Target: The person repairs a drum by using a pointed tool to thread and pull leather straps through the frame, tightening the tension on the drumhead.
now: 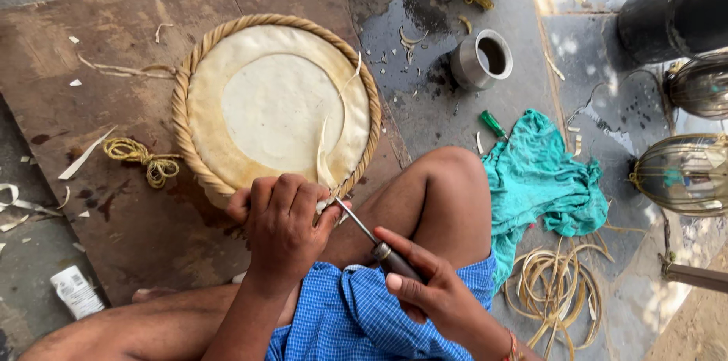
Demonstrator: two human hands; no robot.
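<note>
Drum (277,103), white tube (76,291) perhaps lower-left

The round drum head (277,99) with its braided rim fills the middle of the wooden board (114,232), and the left hand (284,224) blocks its near edge. The right hand (432,293) holds a thin tool (371,240) across the gap to the bent knee (447,179) — no way through there. Open board lies along the far-left corner and the left edge, broken only by a knot of cord (144,160) and loose shavings. Right of the drum, on the floor, a metal cup (483,59) stands apart; beyond it a teal cloth (542,179), coiled strips (557,289) and wire-caged vessels (682,171) crowd the right side.
</note>
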